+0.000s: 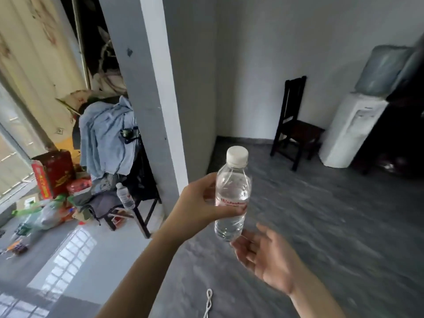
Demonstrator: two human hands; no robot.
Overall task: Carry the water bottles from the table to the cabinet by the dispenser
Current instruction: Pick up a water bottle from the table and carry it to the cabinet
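**Bottle in the air, dispenser in sight**

The left hand (202, 203) has the water bottle (231, 198) pinched around its label band, thumb across the front, fingers curled behind, and it carries it upright, white cap on top, out in front of the body. That grip at the middle looks chosen for balance: the bottle appears full, so holding it at the waist keeps it from tipping.

Now the right hand (268, 255): it sits just under the base of the bottle, palm up, fingers spread and relaxed, holding nothing. Its fingertips are at the bottom of the bottle; whether they actually touch it, I cannot tell through the blur. My read is a guard against a slip, or a hand-over about to begin.

Where is it headed? The water dispenser (351, 131) stands against the far wall on the right, a dark chair (293, 125) beside it, and a dark piece of furniture at the right edge, probably the cabinet (399, 134), right next to the dispenser. The bottle is well short of it, over open grey floor (321, 226).

And one more: a second bottle (125, 196) stands among the clutter on the left, by a clothes-draped chair, so the job looks far from finished.
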